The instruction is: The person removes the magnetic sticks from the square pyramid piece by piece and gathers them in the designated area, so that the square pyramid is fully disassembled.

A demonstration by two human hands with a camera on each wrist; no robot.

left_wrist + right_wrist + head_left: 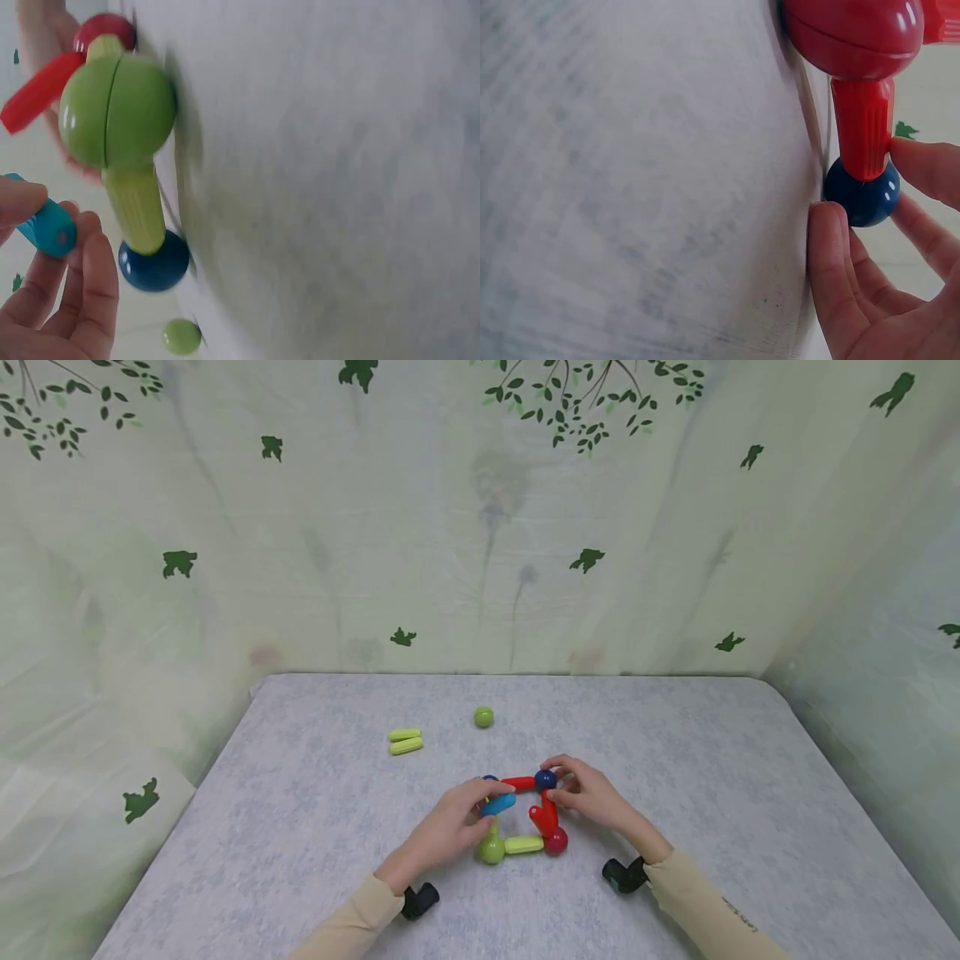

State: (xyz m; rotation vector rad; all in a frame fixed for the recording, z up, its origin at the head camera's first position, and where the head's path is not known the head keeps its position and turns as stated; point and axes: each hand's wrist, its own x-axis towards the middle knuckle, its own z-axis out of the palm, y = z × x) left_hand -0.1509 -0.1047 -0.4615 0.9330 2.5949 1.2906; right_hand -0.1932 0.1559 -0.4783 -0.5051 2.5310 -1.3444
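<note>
My left hand (450,824) pinches a bright blue toy rod (498,804) between thumb and fingers, raised over the left side of a four-cornered frame of rods and balls. My right hand (592,795) holds the dark blue ball (545,779) at the frame's far right corner, its thumb against the red rod (862,127) joined to it. That rod runs to a red ball (556,841), from which another red rod (41,91) slants upward. Yellow-green rods join the green ball (491,849) to the red ball and to a second dark blue ball (154,261).
On the grey table (315,860), two yellow-green rods (406,746) lie side by side at the back left. A loose green ball (483,717) sits beyond the frame. A leaf-patterned curtain (450,527) hangs behind the table's far edge.
</note>
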